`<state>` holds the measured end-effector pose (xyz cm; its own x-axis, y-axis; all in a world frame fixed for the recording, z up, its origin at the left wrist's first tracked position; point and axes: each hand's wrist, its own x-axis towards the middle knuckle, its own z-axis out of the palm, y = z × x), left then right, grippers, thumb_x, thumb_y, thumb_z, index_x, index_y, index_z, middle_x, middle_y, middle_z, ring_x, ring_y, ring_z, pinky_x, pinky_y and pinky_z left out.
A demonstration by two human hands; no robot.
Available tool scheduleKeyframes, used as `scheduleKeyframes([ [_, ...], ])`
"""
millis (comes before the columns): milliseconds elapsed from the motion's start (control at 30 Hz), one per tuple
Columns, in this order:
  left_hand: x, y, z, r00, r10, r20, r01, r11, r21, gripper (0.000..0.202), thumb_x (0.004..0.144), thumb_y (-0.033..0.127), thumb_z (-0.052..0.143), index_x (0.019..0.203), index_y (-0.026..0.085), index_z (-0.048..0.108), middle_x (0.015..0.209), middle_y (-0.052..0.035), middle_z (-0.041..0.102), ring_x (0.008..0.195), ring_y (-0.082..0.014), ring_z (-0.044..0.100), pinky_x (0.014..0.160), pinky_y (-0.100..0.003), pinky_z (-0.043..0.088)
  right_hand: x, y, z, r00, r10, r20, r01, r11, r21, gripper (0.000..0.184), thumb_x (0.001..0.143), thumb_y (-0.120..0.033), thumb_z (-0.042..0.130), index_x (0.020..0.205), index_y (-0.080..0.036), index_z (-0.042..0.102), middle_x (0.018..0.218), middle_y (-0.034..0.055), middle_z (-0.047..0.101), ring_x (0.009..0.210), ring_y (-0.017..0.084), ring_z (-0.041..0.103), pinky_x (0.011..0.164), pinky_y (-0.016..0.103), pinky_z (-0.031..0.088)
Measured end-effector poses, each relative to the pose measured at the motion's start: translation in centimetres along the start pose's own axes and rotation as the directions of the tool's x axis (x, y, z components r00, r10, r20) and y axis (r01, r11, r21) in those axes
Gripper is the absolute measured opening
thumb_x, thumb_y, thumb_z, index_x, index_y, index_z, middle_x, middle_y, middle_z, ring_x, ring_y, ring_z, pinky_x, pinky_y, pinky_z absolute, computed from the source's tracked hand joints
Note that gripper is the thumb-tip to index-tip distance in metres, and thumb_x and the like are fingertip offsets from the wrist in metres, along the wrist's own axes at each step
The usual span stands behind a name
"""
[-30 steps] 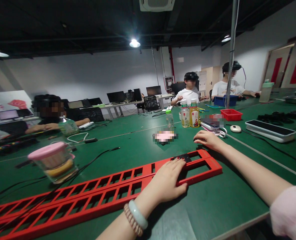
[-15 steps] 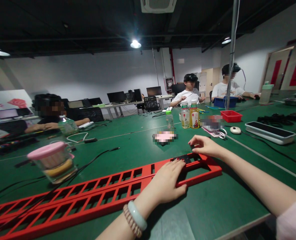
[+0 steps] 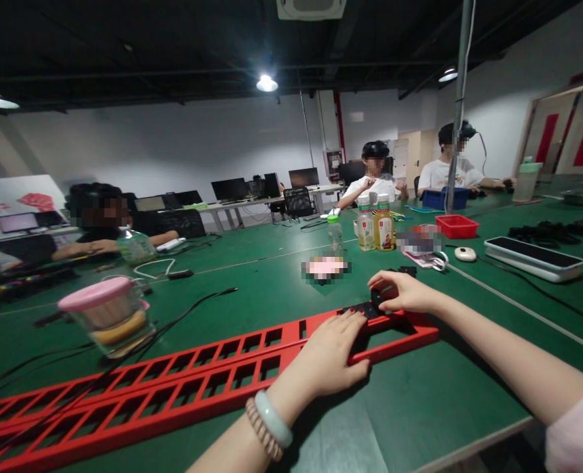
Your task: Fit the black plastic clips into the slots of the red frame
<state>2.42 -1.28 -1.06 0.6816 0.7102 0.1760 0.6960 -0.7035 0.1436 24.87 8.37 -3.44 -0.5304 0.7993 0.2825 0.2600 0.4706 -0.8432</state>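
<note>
A long red slotted frame (image 3: 252,387) lies slantwise across the green table, with rows of rectangular openings and a larger opening at its right end. My left hand (image 3: 328,351) rests over the frame, fingers stretched out and their tips on a flat black piece (image 3: 363,309) at its far edge. Just right of those fingertips, my right hand (image 3: 407,293) pinches a small dark part (image 3: 376,299) between thumb and fingers. That part sits close above the frame's right end; its exact kind cannot be made out, and whether it touches the frame is unclear.
A glass cup with a pink lid (image 3: 102,295) and black cables stand left. Beyond my hands are drink bottles (image 3: 384,223), a red tray (image 3: 456,226), a blue bin (image 3: 444,198), a mouse (image 3: 465,254) and a white-sided box (image 3: 532,259). Several people sit around the table.
My right hand has turned, and a small dark part now shows between its thumb and fingers. My left hand stays in place on the frame.
</note>
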Motion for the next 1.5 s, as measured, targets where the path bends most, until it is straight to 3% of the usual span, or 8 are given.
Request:
scheduleKeyframes([
  [633,0.13,0.14,-0.18,1.000,-0.002,0.003,0.002,1.000,-0.002,0.064,0.071,0.031,0.056,0.129,0.014,0.036,0.134,-0.0122,0.040,0.125,-0.0250,0.034,0.104,-0.042,0.029,-0.37,-0.41,0.00,0.998,-0.003,0.065,0.008,0.997,-0.077,0.051,0.057,-0.016,0.067,0.107,-0.017,0.056,0.105,0.0072,0.062,0.096,0.020,0.058,0.088,0.036,0.045],
  [1500,0.06,0.05,-0.15,1.000,-0.003,-0.005,0.003,1.000,-0.020,0.065,0.071,0.031,0.057,0.130,0.016,0.035,0.135,-0.0118,0.039,0.125,-0.0261,0.033,0.104,-0.043,0.029,-0.50,-0.62,-0.05,0.995,-0.010,0.102,0.019,0.995,-0.093,0.046,0.061,-0.019,0.066,0.106,-0.016,0.058,0.105,0.0074,0.063,0.095,0.020,0.059,0.088,0.036,0.045],
])
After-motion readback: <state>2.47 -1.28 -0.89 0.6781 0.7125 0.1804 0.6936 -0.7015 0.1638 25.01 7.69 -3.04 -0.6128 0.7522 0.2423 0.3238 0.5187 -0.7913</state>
